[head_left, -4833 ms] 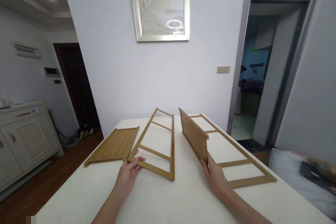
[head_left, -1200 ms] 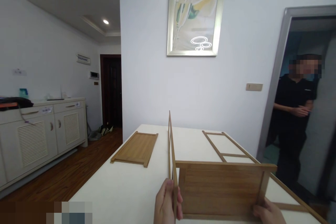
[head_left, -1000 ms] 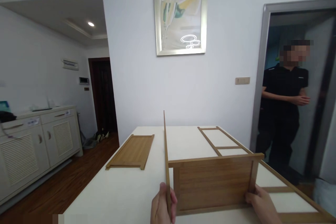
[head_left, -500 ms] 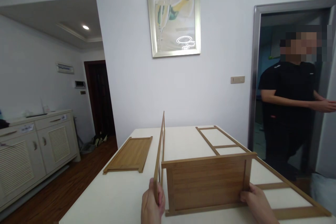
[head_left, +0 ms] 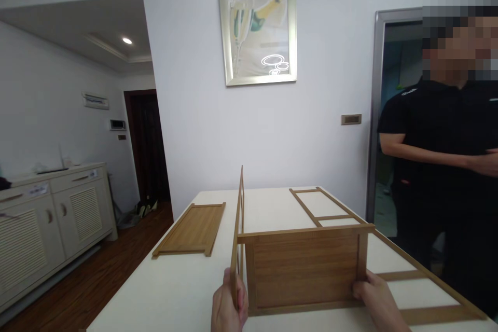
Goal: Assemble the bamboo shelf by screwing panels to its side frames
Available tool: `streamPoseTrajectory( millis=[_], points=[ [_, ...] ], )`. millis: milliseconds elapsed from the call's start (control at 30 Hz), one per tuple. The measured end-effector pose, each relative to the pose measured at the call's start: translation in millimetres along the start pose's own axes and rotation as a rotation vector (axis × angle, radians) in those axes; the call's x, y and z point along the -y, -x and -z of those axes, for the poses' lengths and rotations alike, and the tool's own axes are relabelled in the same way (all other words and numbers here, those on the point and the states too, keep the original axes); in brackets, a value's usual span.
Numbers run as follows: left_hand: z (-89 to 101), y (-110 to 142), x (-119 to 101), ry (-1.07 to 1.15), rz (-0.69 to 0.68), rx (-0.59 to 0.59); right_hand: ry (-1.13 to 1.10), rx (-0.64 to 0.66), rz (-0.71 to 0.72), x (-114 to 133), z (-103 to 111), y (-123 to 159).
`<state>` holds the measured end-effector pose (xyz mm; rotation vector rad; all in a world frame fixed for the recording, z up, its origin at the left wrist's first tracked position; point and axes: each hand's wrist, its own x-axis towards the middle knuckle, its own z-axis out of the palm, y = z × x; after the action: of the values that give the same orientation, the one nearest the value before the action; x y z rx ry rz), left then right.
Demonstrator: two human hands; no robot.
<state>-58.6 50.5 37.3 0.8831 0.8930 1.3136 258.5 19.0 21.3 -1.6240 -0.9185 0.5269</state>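
My left hand (head_left: 229, 303) grips the near end of a slender wooden frame (head_left: 235, 251), which stands on edge and points away from me. A wooden panel (head_left: 305, 270) with a raised rim is held upright on its long side, crosswise to that frame. My right hand (head_left: 375, 293) pinches the panel's lower right end. The panel's upper left corner meets the frame's inner side; whether they are joined I cannot tell. Another wooden frame (head_left: 332, 217) with crossbars lies flat at the right, partly hidden behind the panel. To the left, a second wooden panel (head_left: 194, 229) lies flat.
All the pieces are on a white table (head_left: 155, 290) set against a wall. A person in a black shirt (head_left: 439, 124) stands by the doorway at the right. A white cabinet (head_left: 58, 218) is at the left, and a framed picture (head_left: 258, 31) hangs ahead.
The upright panel has shifted slightly left with my right hand, closing up against the standing frame. The person at the right has come nearer.
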Motion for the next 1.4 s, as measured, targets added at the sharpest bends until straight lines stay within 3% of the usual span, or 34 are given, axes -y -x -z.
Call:
streamPoseTrajectory(
  millis=[300,533,700,767,1000,1267,1400],
  points=[
    [-5.7,11,-3,-0.076,-0.031,-0.086,-0.019,0.014,-0.009,6,1,3],
    [-4.5,21,-4,-0.086,-0.160,-0.082,-0.014,0.041,0.050,2,4,-3],
    [1.0,19,-8,-0.092,-0.176,-0.034,-0.237,0.215,0.003,6,6,-13],
    [2.4,17,-8,-0.107,-0.173,-0.050,-0.272,0.230,-0.003,5,4,-15],
    [2.9,17,-8,-0.143,-0.165,-0.106,0.045,0.086,0.038,-7,2,-28],
    [-0.9,22,-13,-0.163,-0.180,-0.118,0.373,-0.018,-0.042,-15,52,-62],
    [-1.0,22,-13,-0.131,-0.192,-0.119,0.586,-0.008,-0.046,-23,60,-70]
  ],
)
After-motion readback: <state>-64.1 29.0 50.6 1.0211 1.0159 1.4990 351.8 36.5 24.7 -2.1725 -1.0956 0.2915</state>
